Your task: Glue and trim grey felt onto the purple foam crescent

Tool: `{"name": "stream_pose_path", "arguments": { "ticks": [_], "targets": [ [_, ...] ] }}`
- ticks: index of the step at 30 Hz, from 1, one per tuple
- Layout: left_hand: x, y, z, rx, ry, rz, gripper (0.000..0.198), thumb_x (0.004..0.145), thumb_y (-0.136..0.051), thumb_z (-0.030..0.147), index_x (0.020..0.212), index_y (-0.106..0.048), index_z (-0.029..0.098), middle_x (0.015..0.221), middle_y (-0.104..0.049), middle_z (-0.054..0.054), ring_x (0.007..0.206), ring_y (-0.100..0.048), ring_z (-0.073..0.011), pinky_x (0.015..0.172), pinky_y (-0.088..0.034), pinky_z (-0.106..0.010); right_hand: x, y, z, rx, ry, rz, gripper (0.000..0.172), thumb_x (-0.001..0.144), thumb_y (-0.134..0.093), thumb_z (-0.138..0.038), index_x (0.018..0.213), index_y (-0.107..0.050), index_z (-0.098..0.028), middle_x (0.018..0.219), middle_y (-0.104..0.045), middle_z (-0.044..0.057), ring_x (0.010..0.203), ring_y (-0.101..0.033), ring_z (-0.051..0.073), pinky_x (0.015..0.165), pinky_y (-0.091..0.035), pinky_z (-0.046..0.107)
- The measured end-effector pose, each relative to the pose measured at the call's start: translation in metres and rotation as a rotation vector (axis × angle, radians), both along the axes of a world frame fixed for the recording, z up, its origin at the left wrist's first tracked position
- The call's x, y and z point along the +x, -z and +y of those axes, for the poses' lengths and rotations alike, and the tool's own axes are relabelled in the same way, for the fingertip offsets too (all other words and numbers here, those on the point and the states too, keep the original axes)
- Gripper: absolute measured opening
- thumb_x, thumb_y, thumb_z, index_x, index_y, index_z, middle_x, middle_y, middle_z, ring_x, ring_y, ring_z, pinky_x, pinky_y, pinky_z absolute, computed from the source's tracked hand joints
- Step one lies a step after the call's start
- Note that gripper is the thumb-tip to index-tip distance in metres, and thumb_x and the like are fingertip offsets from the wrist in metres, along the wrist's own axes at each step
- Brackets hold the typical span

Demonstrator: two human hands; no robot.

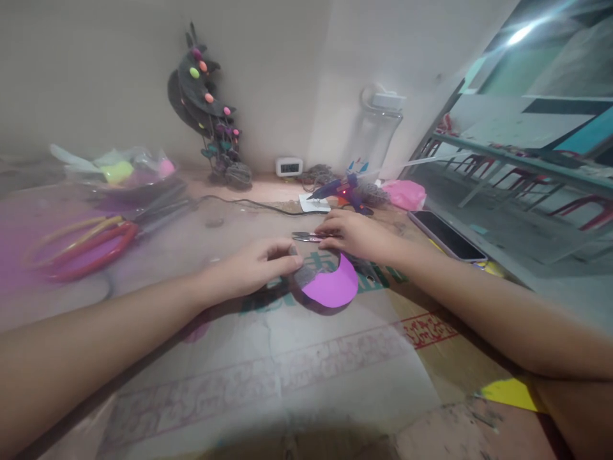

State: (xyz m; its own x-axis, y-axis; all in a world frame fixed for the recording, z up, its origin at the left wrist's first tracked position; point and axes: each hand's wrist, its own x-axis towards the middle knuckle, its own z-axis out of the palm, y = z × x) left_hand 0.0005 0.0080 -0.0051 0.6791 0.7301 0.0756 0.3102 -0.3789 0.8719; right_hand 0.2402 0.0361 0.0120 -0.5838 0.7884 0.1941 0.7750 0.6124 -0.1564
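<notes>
Between the thumb and fingers of my left hand [275, 260] is the end of a crescent-shaped piece [335, 287]. Its left part is covered in grey, and the rest shows bare purple. Just beyond it, my right hand [342, 231] has its fingers closed around the handles of small thread snips [306, 236], whose metal blades point left. Behind that hand a dark blue glue gun [342, 190] with a small red light rests over a white piece of paper [313, 203].
Large red-and-yellow-handled scissors [96, 246] lie at left. A grey crescent ornament with coloured balls [201, 96] leans on the wall. Also at the back are a small digital clock [289, 167], a clear bottle [376, 140] and a pink bag [406, 194]. A phone [447, 236] lies right.
</notes>
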Motion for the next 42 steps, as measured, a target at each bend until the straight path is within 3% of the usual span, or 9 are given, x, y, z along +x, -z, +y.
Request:
{"name": "stream_pose_path", "arguments": {
  "ticks": [3,6,8,12,15,18,20,25,42],
  "targets": [
    [0.0,0.0,0.0,-0.021,-0.006,0.009,0.028,0.088,-0.051,0.04,0.07,-0.053,0.018,0.066,-0.05,0.002,0.063,-0.048,-0.0127,0.057,-0.035,-0.025,-0.003,0.003,0.004,0.059,-0.004,-0.077,0.023,0.09,-0.056,-0.029,0.101,-0.073,-0.018,0.098,-0.07,0.009,0.091,-0.063,0.021,0.079,-0.045,0.03],
    [0.0,0.0,0.0,-0.062,-0.002,0.001,0.027,0.089,-0.051,0.04,0.074,-0.054,0.018,0.068,-0.054,0.002,0.064,-0.05,-0.0132,0.058,-0.036,-0.025,0.002,-0.003,0.008,0.1,0.153,-0.047,0.023,0.091,-0.051,-0.025,0.097,-0.072,-0.018,0.091,-0.072,0.008,0.082,-0.063,0.02,0.073,-0.043,0.03],
    [0.0,0.0,0.0,-0.07,0.006,0.0,0.026,0.089,-0.051,0.04,0.075,-0.055,0.018,0.07,-0.057,0.001,0.066,-0.051,-0.0137,0.059,-0.037,-0.025,0.009,-0.015,0.011,0.161,0.264,0.07,0.024,0.091,-0.047,-0.024,0.101,-0.069,-0.017,0.091,-0.072,0.008,0.079,-0.063,0.02,0.071,-0.043,0.03],
    [0.0,0.001,0.0,-0.057,0.023,0.005,0.029,0.089,-0.05,0.043,0.073,-0.054,0.019,0.069,-0.055,0.001,0.065,-0.05,-0.0137,0.058,-0.037,-0.025,0.024,-0.048,0.001,0.444,0.376,0.397,0.028,0.096,-0.039,-0.022,0.111,-0.062,-0.016,0.1,-0.069,0.01,0.086,-0.062,0.018,0.076,-0.043,0.031],
    [-0.001,0.002,0.0,-0.01,0.02,-0.018,0.031,0.091,-0.048,0.043,0.072,-0.052,0.019,0.07,-0.053,0.0,0.066,-0.049,-0.0136,0.058,-0.038,-0.025,0.026,-0.055,-0.024,0.43,0.246,0.412,0.032,0.099,-0.036,-0.034,0.107,-0.062,-0.016,0.096,-0.067,0.009,0.088,-0.061,0.019,0.077,-0.044,0.032],
    [-0.001,0.002,0.0,0.023,0.011,-0.039,0.032,0.093,-0.044,0.042,0.073,-0.052,0.019,0.072,-0.052,0.0,0.068,-0.048,-0.014,0.06,-0.039,-0.025,0.021,-0.038,-0.053,0.279,0.002,0.227,0.033,0.096,-0.042,-0.041,0.11,-0.061,-0.019,0.096,-0.065,0.009,0.085,-0.061,0.022,0.073,-0.045,0.034],
    [-0.002,0.002,0.0,0.026,0.008,-0.035,0.032,0.094,-0.043,0.043,0.074,-0.053,0.019,0.074,-0.051,0.001,0.071,-0.048,-0.0142,0.064,-0.04,-0.026,0.018,-0.023,-0.066,0.24,-0.058,0.125,0.033,0.096,-0.042,-0.04,0.111,-0.062,-0.019,0.095,-0.065,0.011,0.086,-0.06,0.024,0.075,-0.045,0.035],
    [-0.002,0.002,-0.001,0.01,0.0,-0.007,0.03,0.094,-0.044,0.043,0.078,-0.054,0.02,0.076,-0.05,0.001,0.073,-0.048,-0.0145,0.068,-0.04,-0.026,0.014,-0.005,-0.069,0.267,-0.091,0.044,0.04,0.098,-0.038,-0.046,0.106,-0.067,-0.019,0.085,-0.065,0.01,0.079,-0.059,0.021,0.072,-0.044,0.033],
    [-0.003,0.0,-0.001,-0.047,0.071,0.001,0.033,0.095,-0.043,0.045,0.074,-0.047,0.019,0.073,-0.044,0.003,0.07,-0.043,-0.0128,0.065,-0.035,-0.025,0.013,-0.002,-0.068,0.502,-0.242,-0.092,0.031,0.097,-0.048,-0.036,0.103,-0.071,-0.015,0.074,-0.063,0.006,0.07,-0.051,0.016,0.066,-0.039,0.029]
  ]
}}
